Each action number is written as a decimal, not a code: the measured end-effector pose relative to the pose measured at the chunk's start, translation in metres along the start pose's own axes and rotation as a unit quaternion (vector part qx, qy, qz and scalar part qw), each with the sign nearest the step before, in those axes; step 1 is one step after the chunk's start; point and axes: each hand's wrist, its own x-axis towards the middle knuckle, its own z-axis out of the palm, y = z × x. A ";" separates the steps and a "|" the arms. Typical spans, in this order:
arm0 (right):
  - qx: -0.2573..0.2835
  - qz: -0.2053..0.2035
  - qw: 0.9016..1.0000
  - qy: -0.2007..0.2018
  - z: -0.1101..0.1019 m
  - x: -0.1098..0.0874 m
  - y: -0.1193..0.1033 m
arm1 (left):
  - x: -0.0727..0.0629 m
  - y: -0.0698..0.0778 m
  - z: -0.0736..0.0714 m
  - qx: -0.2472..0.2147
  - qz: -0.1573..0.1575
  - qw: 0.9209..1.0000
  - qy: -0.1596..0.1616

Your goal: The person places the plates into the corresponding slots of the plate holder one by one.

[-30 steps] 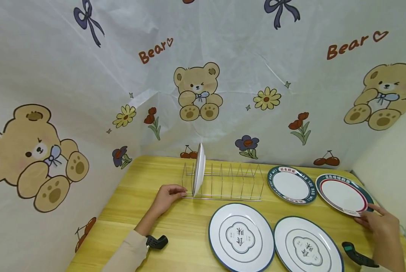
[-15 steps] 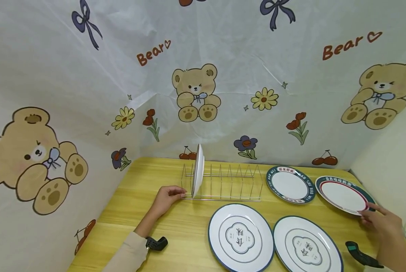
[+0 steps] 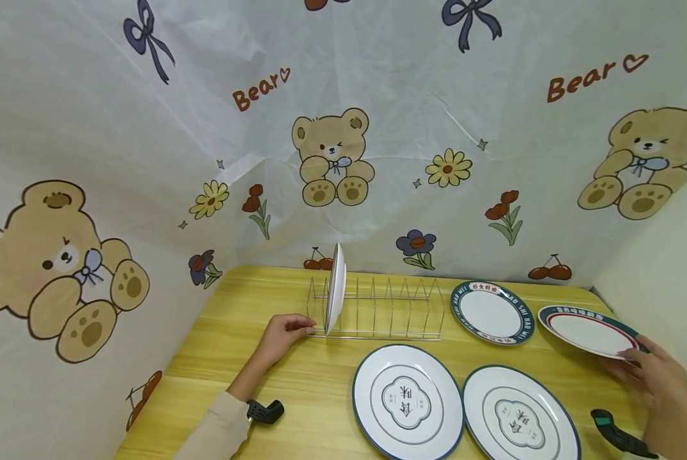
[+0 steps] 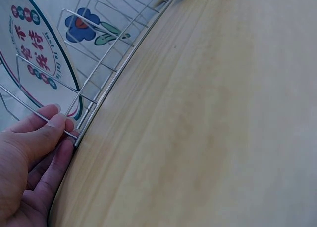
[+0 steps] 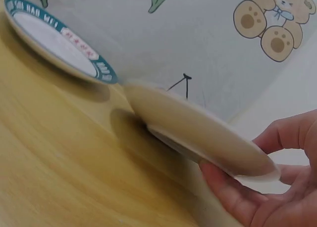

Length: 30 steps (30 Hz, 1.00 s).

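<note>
My left hand (image 3: 285,332) pinches the left front corner of a wire dish rack (image 3: 392,335), thumb and fingers on the wire in the left wrist view. One plate (image 3: 336,291) stands upright in the rack's left slots; red and dark lettering marks its face (image 4: 37,54). At the far right my right hand (image 3: 656,377) grips the near right rim of a plate with a green and red border (image 3: 587,331). That plate is tilted, its hand-side edge raised. The right wrist view shows its pale underside (image 5: 198,128) over the table, thumb below.
A green-rimmed plate (image 3: 493,313) lies between the rack and the tilted plate. Two white plates with dark rims, a left one (image 3: 378,409) and a right one (image 3: 487,409), lie at the front. Behind the wooden table (image 3: 297,409) hangs a bear-print sheet (image 3: 389,211).
My right hand has lifted the near edge of the green and red bordered plate and shifted slightly right with it. My left hand has stayed at the rack's corner.
</note>
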 end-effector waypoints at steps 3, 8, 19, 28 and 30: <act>0.038 -0.022 0.999 -0.010 0.000 -0.004 0.001 | 0.001 0.001 0.000 -0.002 -0.005 1.000 -0.001; 0.077 -0.075 0.994 -0.029 0.001 -0.010 0.003 | 0.002 0.001 0.000 -0.004 -0.003 1.000 -0.002; 0.125 -0.181 0.974 -0.061 0.016 -0.038 -0.018 | 0.001 0.001 0.001 -0.008 0.012 1.000 -0.003; 0.123 -0.218 0.964 -0.091 0.036 -0.066 -0.037 | 0.004 -0.015 0.002 -0.001 0.009 1.000 0.018; 0.128 -0.226 0.961 -0.097 0.041 -0.071 -0.038 | 0.005 -0.022 0.002 -0.003 0.009 1.000 0.014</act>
